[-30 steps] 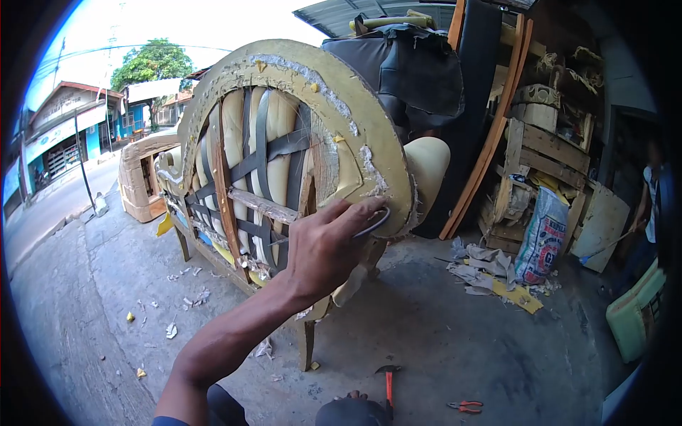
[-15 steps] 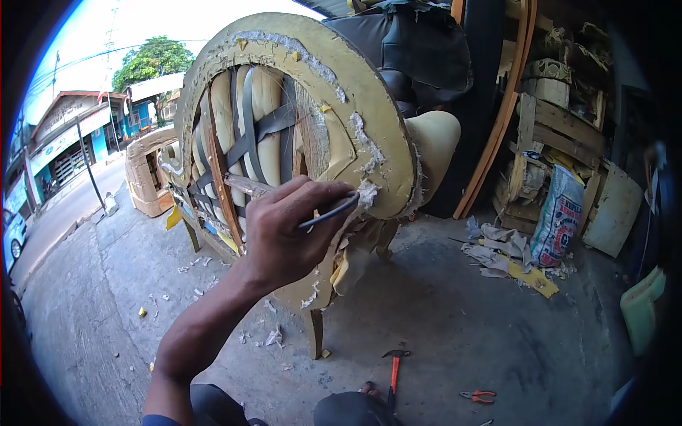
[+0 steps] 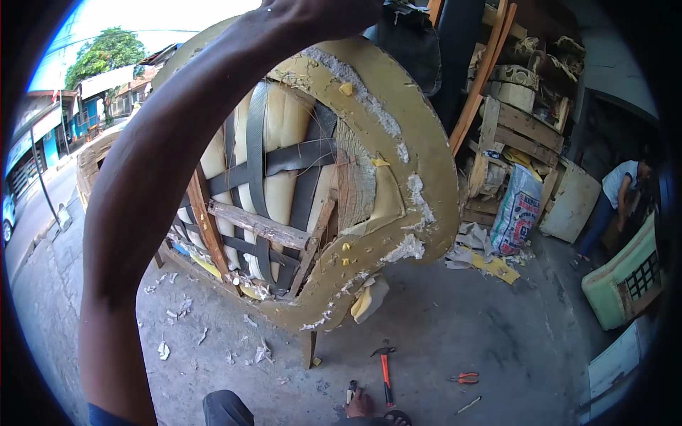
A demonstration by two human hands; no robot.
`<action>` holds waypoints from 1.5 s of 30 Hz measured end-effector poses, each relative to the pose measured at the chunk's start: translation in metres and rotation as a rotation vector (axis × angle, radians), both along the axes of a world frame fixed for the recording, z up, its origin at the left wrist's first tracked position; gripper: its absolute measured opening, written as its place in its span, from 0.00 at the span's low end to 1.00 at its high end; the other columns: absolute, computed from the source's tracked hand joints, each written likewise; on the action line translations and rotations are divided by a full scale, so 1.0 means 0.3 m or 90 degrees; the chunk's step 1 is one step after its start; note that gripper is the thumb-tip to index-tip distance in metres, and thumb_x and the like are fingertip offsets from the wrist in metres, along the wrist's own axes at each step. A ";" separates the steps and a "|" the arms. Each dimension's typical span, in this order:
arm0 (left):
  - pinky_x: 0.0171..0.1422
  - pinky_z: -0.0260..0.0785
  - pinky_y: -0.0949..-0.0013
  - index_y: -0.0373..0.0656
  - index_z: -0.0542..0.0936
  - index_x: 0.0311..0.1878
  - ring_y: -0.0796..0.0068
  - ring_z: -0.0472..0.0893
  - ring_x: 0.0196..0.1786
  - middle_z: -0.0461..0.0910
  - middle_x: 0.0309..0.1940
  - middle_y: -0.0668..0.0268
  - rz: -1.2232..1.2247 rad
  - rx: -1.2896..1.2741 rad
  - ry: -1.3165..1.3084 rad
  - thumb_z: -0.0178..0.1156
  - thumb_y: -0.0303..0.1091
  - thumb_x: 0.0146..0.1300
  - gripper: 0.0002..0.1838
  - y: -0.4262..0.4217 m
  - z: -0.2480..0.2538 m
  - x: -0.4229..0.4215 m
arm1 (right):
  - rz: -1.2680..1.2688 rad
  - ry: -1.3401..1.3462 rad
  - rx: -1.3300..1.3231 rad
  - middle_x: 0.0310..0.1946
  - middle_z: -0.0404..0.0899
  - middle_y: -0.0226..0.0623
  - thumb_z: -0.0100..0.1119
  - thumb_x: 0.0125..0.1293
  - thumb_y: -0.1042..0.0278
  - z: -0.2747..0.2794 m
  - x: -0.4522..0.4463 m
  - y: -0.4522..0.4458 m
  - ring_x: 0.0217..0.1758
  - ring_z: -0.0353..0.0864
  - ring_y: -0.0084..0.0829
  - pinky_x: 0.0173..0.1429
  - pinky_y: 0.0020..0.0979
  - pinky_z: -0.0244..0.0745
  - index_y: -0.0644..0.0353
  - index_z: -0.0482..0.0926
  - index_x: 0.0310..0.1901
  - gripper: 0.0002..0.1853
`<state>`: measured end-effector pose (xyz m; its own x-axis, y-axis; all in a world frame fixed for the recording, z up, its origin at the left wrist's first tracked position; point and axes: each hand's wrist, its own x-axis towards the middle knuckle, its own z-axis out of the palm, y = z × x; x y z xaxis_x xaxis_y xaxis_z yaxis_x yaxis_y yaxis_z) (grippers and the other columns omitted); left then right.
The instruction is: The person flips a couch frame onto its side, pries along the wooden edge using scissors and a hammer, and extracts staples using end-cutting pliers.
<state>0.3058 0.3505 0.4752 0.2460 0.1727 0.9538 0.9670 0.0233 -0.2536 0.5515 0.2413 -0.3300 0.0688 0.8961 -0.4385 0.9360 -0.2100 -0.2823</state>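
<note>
A printed sack (image 3: 517,209) stands by the crates (image 3: 524,140), its contents hidden. The chair (image 3: 435,153) is straight ahead. The left hand (image 3: 327,13) meets the top edge, its grip impossible to tell; the right hand (image 3: 360,405), low down, closes on a dark tool (image 3: 352,389).

Printed sack (image 3: 516,211), leaning wooden planks (image 3: 482,85), leafy tree (image 3: 106,62), stooping person (image 3: 620,186)

- The raised left arm (image 3: 153,170) is crossing in front of the seat frame (image 3: 435,156), blocking its left part.
- Dark straps (image 3: 293,160) and a wooden crossbar (image 3: 259,226) are obstructing the frame's middle, leaving only gaps.
- Bare floor (image 3: 424,348) is offering passage between the hammer (image 3: 386,373) and the pliers (image 3: 465,378).
</note>
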 end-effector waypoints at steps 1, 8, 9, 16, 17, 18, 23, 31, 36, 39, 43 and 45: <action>0.40 0.79 0.52 0.40 0.85 0.29 0.56 0.87 0.36 0.86 0.29 0.53 -0.011 -0.101 -0.034 0.61 0.39 0.61 0.12 0.026 0.030 -0.014 | 0.016 -0.038 -0.001 0.62 0.73 0.54 0.72 0.57 0.47 -0.022 0.020 0.010 0.69 0.73 0.56 0.69 0.59 0.71 0.55 0.62 0.70 0.43; 0.49 0.79 0.52 0.37 0.88 0.37 0.50 0.88 0.44 0.88 0.39 0.49 -0.151 -0.330 -0.090 0.62 0.47 0.60 0.19 0.058 0.032 -0.083 | -0.338 0.266 0.159 0.55 0.82 0.59 0.66 0.60 0.59 0.457 0.149 0.079 0.59 0.83 0.56 0.62 0.47 0.77 0.62 0.65 0.72 0.39; 0.49 0.79 0.52 0.37 0.88 0.37 0.50 0.88 0.44 0.88 0.39 0.49 -0.170 -0.342 -0.098 0.62 0.47 0.60 0.19 0.064 0.024 -0.090 | -0.355 0.368 0.198 0.46 0.85 0.50 0.66 0.60 0.62 0.483 0.197 0.128 0.47 0.87 0.46 0.52 0.42 0.81 0.59 0.66 0.72 0.38; 0.52 0.81 0.51 0.38 0.89 0.38 0.49 0.88 0.47 0.88 0.41 0.47 -0.202 -0.369 -0.189 0.62 0.40 0.59 0.15 0.026 0.019 -0.066 | -0.089 0.807 0.131 0.59 0.74 0.44 0.54 0.59 0.83 1.593 -0.048 -0.056 0.61 0.78 0.34 0.69 0.39 0.74 0.65 0.62 0.76 0.39; 0.52 0.81 0.51 0.38 0.89 0.38 0.48 0.88 0.47 0.88 0.41 0.47 -0.209 -0.360 -0.192 0.62 0.41 0.60 0.16 0.024 0.019 -0.066 | -0.036 0.889 0.109 0.62 0.73 0.47 0.54 0.60 0.83 1.656 -0.098 -0.064 0.65 0.76 0.38 0.72 0.42 0.71 0.64 0.61 0.76 0.39; 0.52 0.81 0.50 0.38 0.89 0.38 0.48 0.88 0.47 0.88 0.41 0.48 -0.214 -0.353 -0.195 0.62 0.41 0.60 0.16 0.023 0.013 -0.066 | 0.018 0.972 0.083 0.66 0.72 0.50 0.54 0.60 0.82 1.709 -0.148 -0.074 0.69 0.74 0.41 0.75 0.45 0.68 0.63 0.60 0.77 0.40; 0.51 0.80 0.52 0.42 0.90 0.39 0.49 0.89 0.43 0.88 0.38 0.48 -0.194 -0.302 -0.144 0.62 0.45 0.65 0.16 0.050 -0.006 -0.065 | 0.071 1.177 0.018 0.70 0.67 0.57 0.54 0.66 0.80 1.902 -0.252 -0.040 0.73 0.70 0.53 0.72 0.65 0.67 0.62 0.54 0.78 0.38; 0.55 0.78 0.50 0.44 0.91 0.41 0.48 0.88 0.43 0.88 0.37 0.48 -0.211 -0.251 -0.159 0.60 0.46 0.67 0.17 0.068 -0.009 -0.069 | -0.012 1.151 -0.033 0.67 0.69 0.58 0.51 0.73 0.77 1.941 -0.115 -0.001 0.74 0.68 0.62 0.69 0.77 0.66 0.65 0.61 0.73 0.28; 0.51 0.79 0.51 0.48 0.92 0.43 0.50 0.88 0.38 0.88 0.33 0.52 -0.216 -0.208 -0.166 0.59 0.45 0.67 0.16 0.097 -0.011 -0.076 | -0.047 1.098 -0.012 0.61 0.75 0.50 0.51 0.79 0.64 1.962 -0.122 -0.012 0.63 0.80 0.45 0.57 0.60 0.83 0.66 0.67 0.68 0.22; 0.50 0.80 0.53 0.49 0.92 0.43 0.52 0.88 0.36 0.88 0.31 0.54 -0.229 -0.196 -0.172 0.59 0.45 0.67 0.16 0.097 -0.017 -0.079 | -0.148 1.137 -0.088 0.43 0.74 0.34 0.52 0.79 0.65 1.976 -0.124 -0.033 0.42 0.75 0.22 0.26 0.27 0.76 0.66 0.69 0.66 0.20; 0.47 0.81 0.55 0.50 0.92 0.42 0.53 0.88 0.33 0.88 0.30 0.54 -0.233 -0.171 -0.157 0.58 0.46 0.68 0.16 0.112 -0.015 -0.093 | -0.165 0.560 0.240 0.42 0.75 0.40 0.53 0.76 0.73 1.763 -0.216 0.062 0.41 0.78 0.34 0.30 0.37 0.76 0.67 0.72 0.58 0.13; 0.47 0.81 0.55 0.50 0.92 0.42 0.53 0.88 0.33 0.88 0.30 0.54 -0.239 -0.155 -0.156 0.58 0.46 0.68 0.16 0.124 -0.020 -0.092 | 0.070 0.127 0.884 0.40 0.74 0.50 0.54 0.72 0.78 1.578 -0.194 0.185 0.41 0.78 0.53 0.39 0.48 0.74 0.68 0.71 0.49 0.08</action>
